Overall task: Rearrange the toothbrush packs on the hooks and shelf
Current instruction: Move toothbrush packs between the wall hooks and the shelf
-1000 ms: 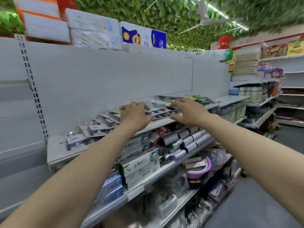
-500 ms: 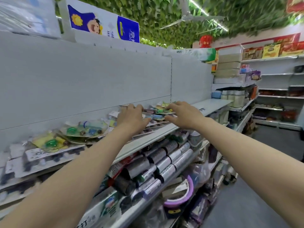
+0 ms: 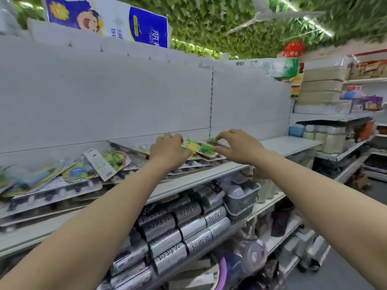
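One yellow-green toothbrush pack (image 3: 200, 149) lies on top of the heap at the right end of the shelf (image 3: 293, 144), close to the back panel and tilted a little, between two hands. The left hand (image 3: 169, 152) curls its fingers over the pack's left end, with the thumb at the near edge. The right hand (image 3: 236, 146) pinches the right end between thumb and bent forefinger, its other fingers loosely curled. Both forearms reach in from below.

Under and beside this pack lie more flat packs, overlapping. To the left, the loose toothbrush packs (image 3: 113, 162) spread along the shelf. At least five coloured ones sit on top, and one white-backed pack (image 3: 100, 164) stands tilted among them. Blur stops a full count of the layers underneath. The shelf to the right of the hands is bare white.

On the shelf below, silver rolls (image 3: 188, 227) lie stacked in rows. At least eight labelled ones show, and more blur away toward the left. One grey basket (image 3: 240, 203) sits just to their right.

Farther right, on another shelving unit, at least three pale jars (image 3: 333, 140) stand beside one blue tub (image 3: 297, 130). One blue-printed tissue pack (image 3: 106, 19) rests on top of the back panel. Green foliage (image 3: 209, 24) covers the ceiling, and one red lantern (image 3: 294, 49) hangs from it.
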`<state>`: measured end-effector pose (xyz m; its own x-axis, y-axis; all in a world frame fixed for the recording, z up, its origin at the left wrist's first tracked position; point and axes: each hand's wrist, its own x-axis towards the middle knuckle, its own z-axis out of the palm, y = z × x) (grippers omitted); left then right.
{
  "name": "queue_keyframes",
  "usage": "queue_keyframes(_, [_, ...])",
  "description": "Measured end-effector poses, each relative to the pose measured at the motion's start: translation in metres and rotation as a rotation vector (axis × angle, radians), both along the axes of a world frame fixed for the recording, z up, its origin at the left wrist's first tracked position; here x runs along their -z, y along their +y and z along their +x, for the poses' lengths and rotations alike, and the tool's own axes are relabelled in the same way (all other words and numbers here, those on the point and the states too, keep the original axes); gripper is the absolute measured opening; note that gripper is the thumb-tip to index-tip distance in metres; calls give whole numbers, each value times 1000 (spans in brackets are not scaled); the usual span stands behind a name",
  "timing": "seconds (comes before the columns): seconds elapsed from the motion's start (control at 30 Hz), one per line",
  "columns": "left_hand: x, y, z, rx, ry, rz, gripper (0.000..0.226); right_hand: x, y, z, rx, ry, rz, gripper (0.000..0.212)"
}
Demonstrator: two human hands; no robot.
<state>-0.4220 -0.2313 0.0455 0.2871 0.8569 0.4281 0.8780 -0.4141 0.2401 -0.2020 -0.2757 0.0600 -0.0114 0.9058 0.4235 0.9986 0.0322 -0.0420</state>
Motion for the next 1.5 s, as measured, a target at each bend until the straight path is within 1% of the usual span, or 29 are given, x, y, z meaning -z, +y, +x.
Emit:
queue_keyframes(0.17, [0, 30, 69, -23, -7, -32, 55, 0, 32, 82, -7, 56, -4, 56])
queue_keyframes(0.3, [7, 65, 110, -54, -2, -60, 54, 6, 66, 134, -3, 94, -22, 52])
queue_keyframes(0.57, [13, 146, 198, -81, 1, -14, 56, 15, 148, 223, -7, 143, -1, 52])
queue_keyframes(0.73, [11, 196, 241, -146, 106, -116, 66, 20, 204, 262, -32, 162, -34, 51])
queue_keyframes(0.87, [10, 227, 260, -204, 115, -181, 66, 34, 245, 292, -58, 207, -83, 51])
queue_keyframes(1.0, [15, 246, 275, -302, 158, -261, 71, 49, 277, 316, -88, 244, -176, 54])
queue_keyframes(1.1, [21, 256, 282, -361, 128, -281, 73, 55, 298, 326, -128, 291, -253, 53])
queue_keyframes(1.23, [28, 264, 292, -434, 118, -330, 73, 60, 318, 317, -249, 301, -371, 50])
queue_keyframes(1.3, [29, 267, 296, -474, 98, -310, 65, 63, 324, 311, -304, 334, -409, 53])
queue_keyframes(1.37, [30, 270, 299, -504, 77, -253, 52, 66, 330, 308, -327, 316, -440, 60])
queue_keyframes(1.43, [29, 270, 305, -524, 70, -227, 45, 68, 334, 308, -338, 328, -473, 69])
queue_keyframes(1.5, [28, 269, 312, -539, 78, -244, 44, 69, 337, 311, -349, 448, -506, 75])
